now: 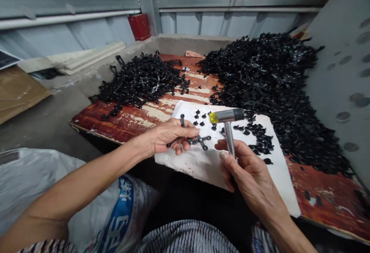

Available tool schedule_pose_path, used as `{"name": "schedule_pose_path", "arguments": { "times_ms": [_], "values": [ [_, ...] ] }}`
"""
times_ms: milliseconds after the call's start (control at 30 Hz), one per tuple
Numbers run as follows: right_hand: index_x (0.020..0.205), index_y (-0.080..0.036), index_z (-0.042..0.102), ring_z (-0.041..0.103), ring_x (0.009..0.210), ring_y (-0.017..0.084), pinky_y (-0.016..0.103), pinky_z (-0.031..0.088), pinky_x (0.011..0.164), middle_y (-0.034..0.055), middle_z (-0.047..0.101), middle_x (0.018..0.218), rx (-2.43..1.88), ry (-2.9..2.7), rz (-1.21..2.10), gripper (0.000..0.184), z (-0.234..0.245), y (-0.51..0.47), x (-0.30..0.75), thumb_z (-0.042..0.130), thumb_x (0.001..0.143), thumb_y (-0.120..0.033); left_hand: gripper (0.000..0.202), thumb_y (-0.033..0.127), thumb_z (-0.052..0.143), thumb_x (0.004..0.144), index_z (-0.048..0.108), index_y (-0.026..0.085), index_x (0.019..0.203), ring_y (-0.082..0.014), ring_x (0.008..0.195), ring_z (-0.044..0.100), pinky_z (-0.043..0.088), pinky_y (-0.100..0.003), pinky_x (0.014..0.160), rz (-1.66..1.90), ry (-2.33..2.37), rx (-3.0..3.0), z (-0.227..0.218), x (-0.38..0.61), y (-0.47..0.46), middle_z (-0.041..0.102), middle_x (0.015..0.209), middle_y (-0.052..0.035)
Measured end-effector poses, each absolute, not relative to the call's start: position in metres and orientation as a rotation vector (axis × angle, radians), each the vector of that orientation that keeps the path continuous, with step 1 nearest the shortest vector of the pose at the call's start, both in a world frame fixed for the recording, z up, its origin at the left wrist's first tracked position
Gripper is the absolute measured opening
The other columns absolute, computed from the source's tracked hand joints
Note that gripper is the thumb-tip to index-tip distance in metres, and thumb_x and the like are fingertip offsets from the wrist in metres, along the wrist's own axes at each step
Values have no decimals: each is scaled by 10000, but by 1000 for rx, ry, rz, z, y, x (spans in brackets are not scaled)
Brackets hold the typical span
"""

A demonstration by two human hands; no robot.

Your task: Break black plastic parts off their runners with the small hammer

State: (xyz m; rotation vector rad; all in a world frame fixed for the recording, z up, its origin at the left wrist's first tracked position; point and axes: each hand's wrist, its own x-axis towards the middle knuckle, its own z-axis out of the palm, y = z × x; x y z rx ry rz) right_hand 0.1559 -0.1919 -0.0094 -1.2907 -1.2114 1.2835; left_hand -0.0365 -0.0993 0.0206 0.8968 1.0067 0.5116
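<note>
My left hand (175, 135) is closed around black branched plastic parts (200, 140), whose arms end in small rings. One arm sticks up above the thumb, and others point right over the white board (185, 164). My right hand (245, 164) grips the metal handle of a small mallet (227, 116) with a yellow face on its left end and a black one on its right. The mallet head is raised above the board. Small round black pieces (202, 123) with short stems lie on the board behind my left hand, and more of them (261, 137) cluster at its right.
A pile of black branched parts (144, 79) covers the back left of the worn red tabletop (95, 118). A larger black heap (260, 71) fills the right side against a grey panel (341, 71). A white plastic sack (115, 206) stands at lower left. A red box (139, 26) sits in the corner.
</note>
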Motion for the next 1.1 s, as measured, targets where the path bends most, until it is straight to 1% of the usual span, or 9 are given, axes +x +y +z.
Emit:
{"name": "schedule_pose_path", "arguments": {
  "times_ms": [67,133,233,367,533,700,833,1000,1100],
  "values": [
    [1022,-203,591,416,422,90,188,354,330,-42,531,602,-1310,-1111,1296,405,-14,-192,159,694,802,-528,190,151,809,678,626,99,673,-63,358,520,361,-142,273,598,1062,886,17,-44,-84,630,580,-8],
    [1016,-207,606,433,444,81,184,367,314,-10,591,729,-1295,-976,1324,436,-19,-192,160,759,741,-509,168,103,765,718,619,86,637,-39,329,473,283,-122,253,667,1123,864,11,-47,-69,619,554,-14],
    [980,-203,629,408,423,60,170,351,286,-6,592,760,-1265,-830,1364,446,-24,-189,158,814,683,-480,189,78,731,749,608,72,606,-4,291,385,196,-119,247,703,1213,836,2,-45,-55,624,551,-27],
    [960,-208,653,401,402,52,162,355,280,-16,579,715,-1234,-754,1355,414,-27,-187,159,834,678,-451,193,84,712,773,621,58,604,18,270,307,172,-120,251,696,1236,846,-5,-41,-48,632,557,-26],
    [967,-223,669,411,399,55,159,356,286,-16,570,699,-1234,-727,1365,363,-28,-189,162,822,710,-430,208,79,705,770,620,62,581,25,265,267,152,-118,255,683,1218,844,-4,-40,-44,620,526,-15],
    [976,-241,681,415,402,52,159,367,295,-19,567,714,-1231,-728,1364,317,-31,-191,162,804,742,-416,228,63,680,788,619,66,568,16,251,260,152,-118,256,655,1234,812,-3,-39,-43,550,434,10],
    [990,-246,687,419,405,49,160,376,302,-14,579,737,-1234,-738,1369,294,-34,-192,163,788,768,-409,220,48,684,775,613,76,568,16,250,274,157,-122,253,667,1230,800,-4,-40,-41,602,489,-13],
    [1005,-252,687,425,408,48,160,381,305,-16,582,750,-1227,-740,1377,281,-35,-194,165,778,784,-400,233,43,678,778,600,76,561,16,247,269,152,-118,254,660,1237,794,-5,-39,-41,571,457,4],
    [1009,-246,683,421,410,50,162,376,306,-16,576,744,-1233,-732,1381,289,-35,-195,165,779,783,-398,233,40,676,778,595,78,562,17,247,273,150,-121,256,660,1250,791,-3,-39,-42,593,480,-7]
  ]
}}
